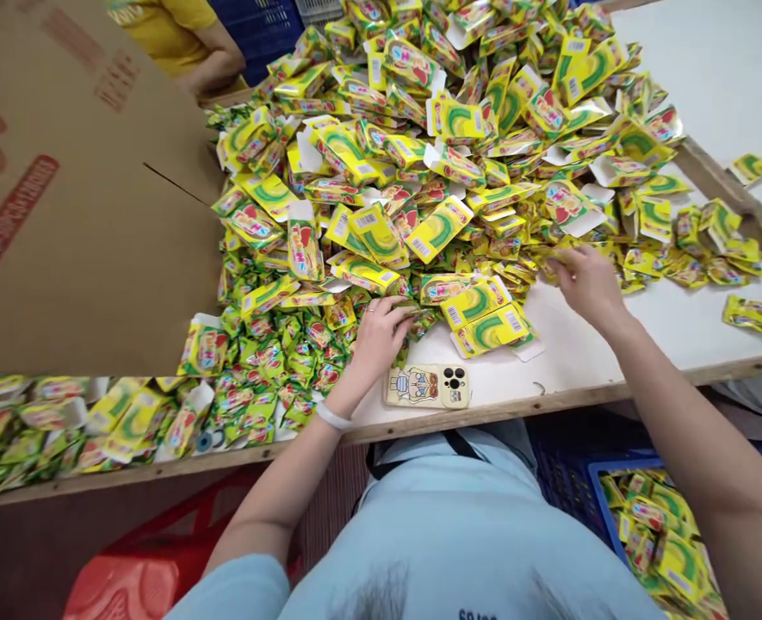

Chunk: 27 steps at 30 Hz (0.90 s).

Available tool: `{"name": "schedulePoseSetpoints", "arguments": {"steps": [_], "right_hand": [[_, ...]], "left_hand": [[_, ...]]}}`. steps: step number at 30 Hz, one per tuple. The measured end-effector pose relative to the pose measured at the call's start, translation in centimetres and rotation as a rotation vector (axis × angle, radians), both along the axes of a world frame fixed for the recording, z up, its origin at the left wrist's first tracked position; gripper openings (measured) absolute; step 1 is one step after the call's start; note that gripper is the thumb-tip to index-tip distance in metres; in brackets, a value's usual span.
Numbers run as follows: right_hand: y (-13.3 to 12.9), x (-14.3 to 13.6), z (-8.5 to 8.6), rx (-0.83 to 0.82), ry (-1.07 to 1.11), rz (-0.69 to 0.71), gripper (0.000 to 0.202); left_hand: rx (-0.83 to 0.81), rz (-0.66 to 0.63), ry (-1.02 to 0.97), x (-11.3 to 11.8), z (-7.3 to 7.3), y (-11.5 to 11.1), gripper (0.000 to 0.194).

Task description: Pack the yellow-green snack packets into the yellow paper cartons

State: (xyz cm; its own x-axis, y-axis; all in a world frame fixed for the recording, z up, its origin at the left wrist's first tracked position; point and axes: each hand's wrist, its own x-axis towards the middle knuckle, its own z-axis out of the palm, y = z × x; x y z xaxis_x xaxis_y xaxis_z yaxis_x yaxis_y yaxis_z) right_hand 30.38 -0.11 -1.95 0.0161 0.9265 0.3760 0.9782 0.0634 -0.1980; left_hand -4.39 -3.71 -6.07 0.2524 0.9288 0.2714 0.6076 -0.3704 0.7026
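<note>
My left hand (pixel 381 337), with a ring on one finger, has its fingers curled at the edge of the green packets (pixel 303 344); what they hold is too small to make out. On the right, my right hand (pixel 584 282) touches the small yellow packets (pixel 516 274), its fingers bent together around something hidden. Between the hands, several yellow boxes (pixel 490 323) lie side by side on the white table (pixel 587 357). A large heap of yellow boxes (pixel 445 228) rises behind them. Near the front edge lies a phone in a cartoon case (pixel 427 387).
A big cardboard box (pixel 83 198) stands at the left. Wooden strips (pixel 548 403) edge the table. Below right is a blue crate (pixel 604 504) of yellow boxes; a red stool (pixel 139 573) is below left. Another person in a yellow shirt (pixel 167 34) is behind the cardboard.
</note>
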Motion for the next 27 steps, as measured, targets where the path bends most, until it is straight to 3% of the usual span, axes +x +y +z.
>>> {"name": "schedulePoseSetpoints", "arguments": {"steps": [2, 4, 7, 11, 14, 17, 19, 23, 25, 27], "right_hand": [[-2.6, -0.9, 0.8, 0.189, 0.179, 0.014, 0.030], [-5.5, -3.4, 1.3, 0.281, 0.316, 0.097, 0.026], [-8.2, -8.1, 1.1, 0.311, 0.298, 0.371, 0.024], [-7.8, -10.5, 0.1, 0.361, 0.081, 0.820, 0.036], [-6.7, -10.0, 0.0, 0.349, 0.040, 0.969, 0.048], [-6.7, -9.3, 0.4, 0.255, 0.141, 1.003, 0.057], [-7.5, -8.9, 1.0, 0.099, 0.318, 0.971, 0.056], [-10.0, -7.9, 1.9, -0.289, 0.831, 0.694, 0.062], [-11.4, -7.4, 1.9, -0.496, 0.932, 0.597, 0.066], [-12.8, -6.7, 1.7, -0.657, 0.935, 0.525, 0.047]], "left_hand": [[-0.165, -0.008, -0.330, 0.2, 0.4, -0.2, 0.026], [-0.386, -0.048, -0.625, 1.0, 1.0, -0.7, 0.037], [-0.639, -0.129, -0.887, 2.5, 2.1, -1.7, 0.046], [-0.845, -0.166, -1.028, 3.4, 3.7, -3.1, 0.051], [-0.931, -0.207, -1.077, 3.2, 4.4, -3.7, 0.060], [-0.865, -0.278, -0.992, 3.0, 4.6, -3.8, 0.061], [-0.787, -0.334, -0.896, 3.2, 4.4, -3.9, 0.058], [-0.682, -0.408, -0.646, 4.0, 3.9, -4.9, 0.060], [-0.607, -0.468, -0.453, 4.6, 4.1, -5.8, 0.059], [-0.531, -0.544, -0.267, 5.3, 4.4, -6.4, 0.059]]}}
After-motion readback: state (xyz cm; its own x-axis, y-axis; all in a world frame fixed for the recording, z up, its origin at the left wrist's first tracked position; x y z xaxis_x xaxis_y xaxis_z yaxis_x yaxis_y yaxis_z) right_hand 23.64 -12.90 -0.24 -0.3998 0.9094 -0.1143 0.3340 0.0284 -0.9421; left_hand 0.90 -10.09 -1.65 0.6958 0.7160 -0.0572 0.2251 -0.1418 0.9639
